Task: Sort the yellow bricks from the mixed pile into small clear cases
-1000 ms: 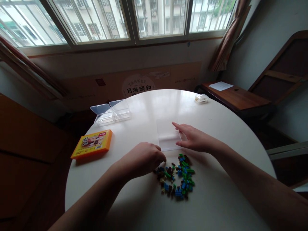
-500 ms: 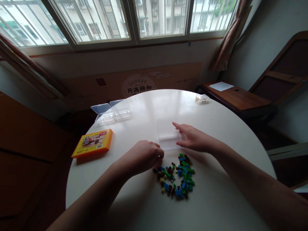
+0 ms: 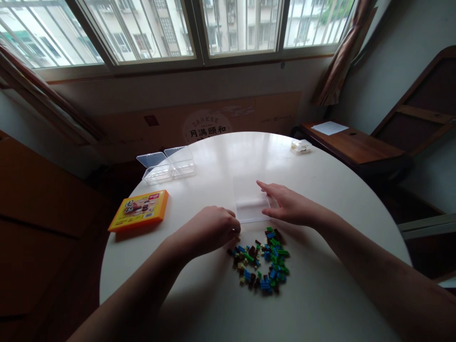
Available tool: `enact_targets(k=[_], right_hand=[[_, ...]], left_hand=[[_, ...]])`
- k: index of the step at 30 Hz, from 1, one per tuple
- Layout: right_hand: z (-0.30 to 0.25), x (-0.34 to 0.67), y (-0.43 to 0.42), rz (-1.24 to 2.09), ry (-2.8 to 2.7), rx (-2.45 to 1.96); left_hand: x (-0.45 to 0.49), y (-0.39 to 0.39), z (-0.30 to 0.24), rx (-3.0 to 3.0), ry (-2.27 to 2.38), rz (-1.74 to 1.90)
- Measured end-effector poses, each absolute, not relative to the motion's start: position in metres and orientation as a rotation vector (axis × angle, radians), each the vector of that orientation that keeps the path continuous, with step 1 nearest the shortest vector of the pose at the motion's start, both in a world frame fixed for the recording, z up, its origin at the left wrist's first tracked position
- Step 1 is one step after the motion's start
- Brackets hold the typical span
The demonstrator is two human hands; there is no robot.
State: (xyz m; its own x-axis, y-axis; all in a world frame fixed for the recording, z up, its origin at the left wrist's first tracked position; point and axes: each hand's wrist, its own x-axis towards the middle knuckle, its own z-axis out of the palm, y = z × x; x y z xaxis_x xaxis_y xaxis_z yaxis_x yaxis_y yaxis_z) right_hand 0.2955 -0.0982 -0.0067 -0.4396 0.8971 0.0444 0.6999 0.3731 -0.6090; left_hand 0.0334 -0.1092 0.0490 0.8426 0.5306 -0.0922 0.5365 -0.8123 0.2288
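My left hand (image 3: 217, 228) hovers just left of a clear plastic box (image 3: 252, 209), above the upper left edge of a heap of small bricks. Its fingers are curled together, and whatever they may pinch is too small or hidden to name. My right hand (image 3: 281, 202) rests at the box's right side with fingers stretched and thumb apart, touching its edge. The box lies with its lid laid back. Several green, blue, brown and cream building bricks (image 3: 265, 285) lie in a loose ring in front of the box.
On the left of the round white table (image 3: 206, 304) lies an orange and yellow box (image 3: 140, 211). Behind it stand two clear boxes (image 3: 169, 170) with raised lids. A small clear packet (image 3: 301, 146) sits at the far right. A wooden chair (image 3: 352, 142) stands beyond the table.
My left hand has shifted very slightly left, its fingers still curled. My right hand stays at the box's side. The whole view has moved a little.
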Motion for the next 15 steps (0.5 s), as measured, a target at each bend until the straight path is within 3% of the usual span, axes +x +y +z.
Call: enact_targets(k=[15], right_hand=[[-0.0046,0.2938,-0.0987,0.717,-2.297,-1.407]], left_hand=[[0.0353,-0.1117,0.0534,2.733,0.8,-0.059]])
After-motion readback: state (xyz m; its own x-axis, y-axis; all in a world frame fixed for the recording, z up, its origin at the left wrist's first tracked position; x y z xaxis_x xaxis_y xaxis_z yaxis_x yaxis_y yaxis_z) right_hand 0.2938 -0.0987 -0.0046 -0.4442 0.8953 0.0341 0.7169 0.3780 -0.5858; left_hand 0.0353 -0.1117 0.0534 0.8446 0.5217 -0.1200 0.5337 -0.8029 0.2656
